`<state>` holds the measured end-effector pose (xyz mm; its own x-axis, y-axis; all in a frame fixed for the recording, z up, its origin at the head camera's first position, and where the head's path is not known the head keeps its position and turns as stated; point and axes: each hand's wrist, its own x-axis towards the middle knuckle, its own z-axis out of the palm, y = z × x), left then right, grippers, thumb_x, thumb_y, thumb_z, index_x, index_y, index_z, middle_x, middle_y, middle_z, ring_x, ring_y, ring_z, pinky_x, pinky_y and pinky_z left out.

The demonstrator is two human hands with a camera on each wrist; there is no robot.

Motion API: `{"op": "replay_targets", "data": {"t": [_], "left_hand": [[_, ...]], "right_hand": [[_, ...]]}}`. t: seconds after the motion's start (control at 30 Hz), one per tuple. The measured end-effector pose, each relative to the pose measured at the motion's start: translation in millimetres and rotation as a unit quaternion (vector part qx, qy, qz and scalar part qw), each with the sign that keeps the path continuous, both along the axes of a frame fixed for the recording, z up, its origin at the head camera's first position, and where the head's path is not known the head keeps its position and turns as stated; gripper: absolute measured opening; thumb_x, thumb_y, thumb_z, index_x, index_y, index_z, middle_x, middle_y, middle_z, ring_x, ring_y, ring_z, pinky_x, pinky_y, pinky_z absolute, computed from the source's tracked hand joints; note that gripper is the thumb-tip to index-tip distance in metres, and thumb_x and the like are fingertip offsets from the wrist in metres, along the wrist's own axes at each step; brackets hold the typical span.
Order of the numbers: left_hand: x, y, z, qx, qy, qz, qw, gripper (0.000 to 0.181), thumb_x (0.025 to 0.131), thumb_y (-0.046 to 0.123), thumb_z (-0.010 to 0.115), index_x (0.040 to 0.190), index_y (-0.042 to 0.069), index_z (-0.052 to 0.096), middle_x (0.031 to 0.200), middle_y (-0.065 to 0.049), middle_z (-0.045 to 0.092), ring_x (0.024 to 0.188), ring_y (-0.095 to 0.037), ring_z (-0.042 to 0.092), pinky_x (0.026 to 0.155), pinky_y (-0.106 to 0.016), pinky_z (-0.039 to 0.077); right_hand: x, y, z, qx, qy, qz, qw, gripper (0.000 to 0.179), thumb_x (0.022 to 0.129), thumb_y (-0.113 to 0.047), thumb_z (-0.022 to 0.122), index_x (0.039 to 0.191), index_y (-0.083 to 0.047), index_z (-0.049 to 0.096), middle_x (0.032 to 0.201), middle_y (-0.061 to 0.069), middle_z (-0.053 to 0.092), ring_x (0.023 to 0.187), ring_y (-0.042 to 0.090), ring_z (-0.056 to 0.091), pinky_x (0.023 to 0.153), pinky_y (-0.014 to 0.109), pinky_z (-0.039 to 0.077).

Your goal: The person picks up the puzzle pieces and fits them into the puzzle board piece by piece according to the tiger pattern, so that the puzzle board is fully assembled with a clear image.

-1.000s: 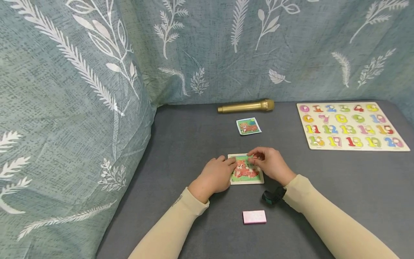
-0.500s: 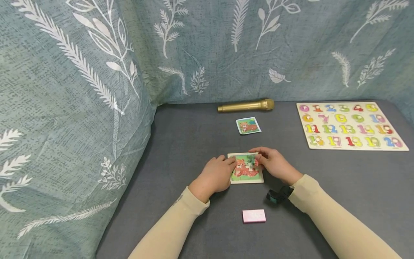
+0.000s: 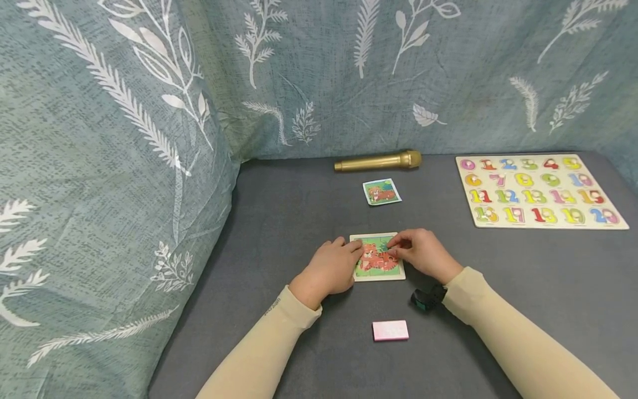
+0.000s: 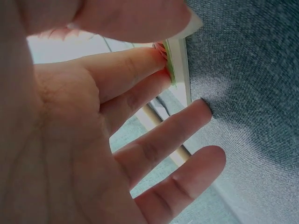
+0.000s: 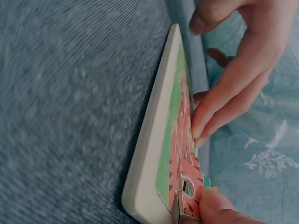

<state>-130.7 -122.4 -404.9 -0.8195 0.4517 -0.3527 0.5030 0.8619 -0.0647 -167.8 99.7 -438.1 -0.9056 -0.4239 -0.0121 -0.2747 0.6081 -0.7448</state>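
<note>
A small square wooden jigsaw tray lies flat on the dark table, its pieces forming an orange striped tiger on green. My left hand rests at its left side; in the left wrist view two fingers reach over the rim and the others extend beside it. My right hand is over the upper right part of the tray. Its thumb and fingers pinch an orange striped puzzle piece, which stands tilted above the neighbouring pieces in the right wrist view. The fingers partly hide that corner of the picture.
Behind the tray lies a small tiger picture card, with a gold microphone beyond it. At the back right is a number puzzle board. A pink block lies in front. A patterned curtain borders the table.
My right hand first drew back to the right with the puzzle piece, uncovering more of the picture, then came slightly down and left over the tray. My left hand stayed in place.
</note>
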Motion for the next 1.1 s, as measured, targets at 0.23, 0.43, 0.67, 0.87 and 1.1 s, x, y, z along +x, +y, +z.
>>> {"op": "replay_targets", "data": {"t": [0.23, 0.43, 0.67, 0.87, 1.1], "left_hand": [[0.4, 0.0, 0.4, 0.000, -0.002, -0.002, 1.0000, 0.062, 0.101, 0.025, 0.064, 0.160, 0.016, 0.048, 0.163, 0.000, 0.043, 0.137, -0.025, 0.048, 0.111, -0.043, 0.043], [1.2, 0.4, 0.3, 0.000, -0.002, -0.004, 1.0000, 0.061, 0.101, 0.025, 0.064, 0.160, 0.016, 0.047, 0.163, 0.000, 0.043, 0.137, -0.025, 0.048, 0.111, -0.043, 0.043], [3.7, 0.7, 1.3, 0.005, 0.001, -0.005, 1.0000, 0.062, 0.101, 0.024, 0.065, 0.160, 0.016, 0.048, 0.163, 0.000, 0.044, 0.135, -0.025, 0.050, 0.110, -0.043, 0.044], [5.3, -2.2, 1.8, 0.006, 0.010, -0.005, 0.9999, 0.060, 0.102, 0.023, 0.064, 0.159, 0.016, 0.049, 0.163, 0.000, 0.044, 0.134, -0.025, 0.050, 0.110, -0.043, 0.044], [6.5, -4.1, 1.6, 0.002, 0.013, 0.000, 0.9999, 0.058, 0.103, 0.024, 0.062, 0.159, 0.017, 0.049, 0.164, 0.001, 0.043, 0.134, -0.025, 0.049, 0.109, -0.043, 0.044]], "right_hand": [[-0.3, -3, 0.7, 0.025, 0.049, 0.016, 0.9984, 0.004, 0.090, -0.003, 0.082, 0.094, -0.002, 0.081, 0.087, 0.005, 0.069, 0.077, 0.016, 0.063, 0.071, 0.036, 0.053], [4.5, -3, 0.9, 0.064, 0.123, 0.052, 0.9890, 0.006, 0.087, -0.002, 0.085, 0.091, -0.005, 0.083, 0.088, 0.002, 0.064, 0.079, 0.018, 0.062, 0.071, 0.037, 0.052], [14.7, -2, 3.8, 0.224, 0.315, 0.154, 0.9093, 0.017, 0.085, 0.001, 0.085, 0.099, -0.008, 0.084, 0.100, 0.005, 0.069, 0.084, 0.023, 0.058, 0.075, 0.037, 0.054], [31.3, -5, 5.3, 0.315, 0.313, 0.158, 0.8821, 0.027, 0.093, -0.012, 0.080, 0.119, -0.007, 0.078, 0.112, 0.008, 0.067, 0.095, 0.027, 0.059, 0.080, 0.042, 0.053], [42.7, -11, 4.2, 0.272, 0.273, 0.107, 0.9167, 0.029, 0.095, -0.014, 0.079, 0.122, -0.004, 0.076, 0.113, 0.010, 0.069, 0.097, 0.028, 0.063, 0.083, 0.044, 0.054]]}}
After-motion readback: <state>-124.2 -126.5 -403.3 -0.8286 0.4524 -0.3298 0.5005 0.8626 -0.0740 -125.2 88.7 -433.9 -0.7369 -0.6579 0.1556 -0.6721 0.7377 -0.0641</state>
